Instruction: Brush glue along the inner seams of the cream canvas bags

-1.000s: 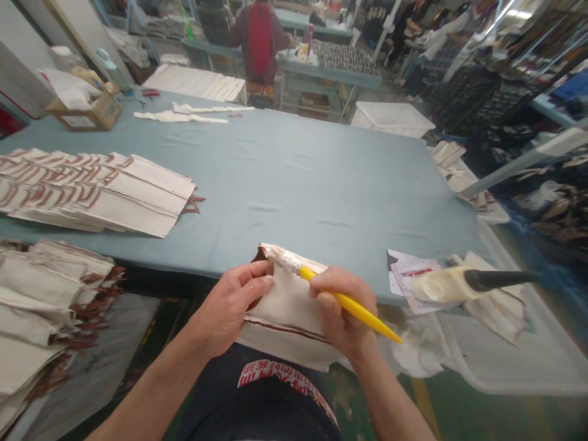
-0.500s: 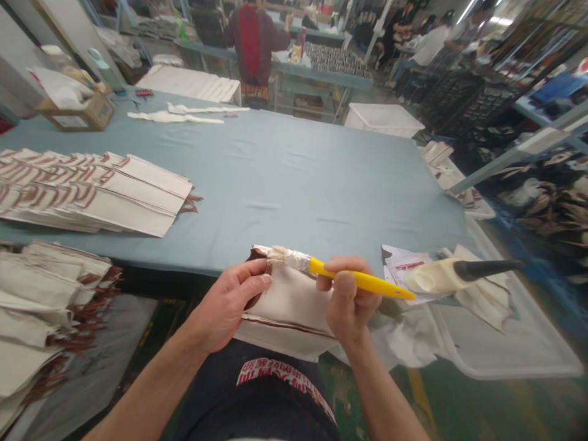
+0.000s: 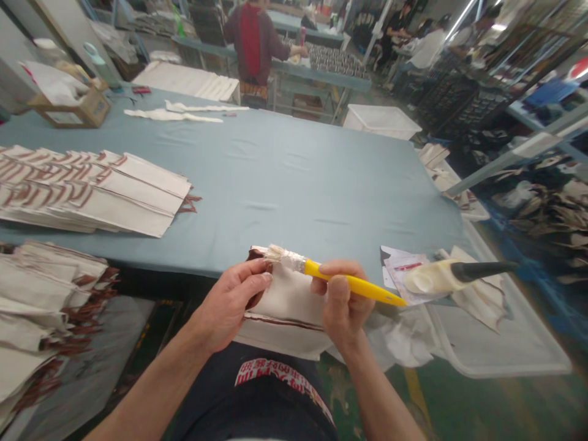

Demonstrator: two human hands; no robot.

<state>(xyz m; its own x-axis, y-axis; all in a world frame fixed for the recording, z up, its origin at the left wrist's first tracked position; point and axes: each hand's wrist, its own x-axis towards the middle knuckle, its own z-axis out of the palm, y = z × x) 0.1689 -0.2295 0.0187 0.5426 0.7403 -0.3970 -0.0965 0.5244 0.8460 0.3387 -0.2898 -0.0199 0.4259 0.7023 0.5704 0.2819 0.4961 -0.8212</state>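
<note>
Between my hands, at the table's near edge, lies a cream fabric piece [image 3: 294, 297] with dark brown trim. My left hand [image 3: 232, 300] is closed on its left end, thumb on top, where a brown edge shows. In my right hand [image 3: 346, 300] is a paintbrush with a yellow handle [image 3: 379, 290], held like a pen. The pale, crusted bristles point left and touch or nearly touch the fabric's upper left edge, close to my left fingertips. Right of my right hand is a cream container [image 3: 425, 278] with a black-handled tool [image 3: 482, 269] sticking out.
Overlapping cream pieces with brown trim [image 3: 124, 196] cover the table's left side; more are piled [image 3: 50, 294] below. A cardboard box [image 3: 73, 113] stands back left. White plastic bins [image 3: 505, 367] sit at right. Across the table, a person [image 3: 252, 46] works at another bench.
The paintbrush and my right hand have shifted slightly left, and the bristles now look more fanned. My left hand keeps its hold on the fabric.
</note>
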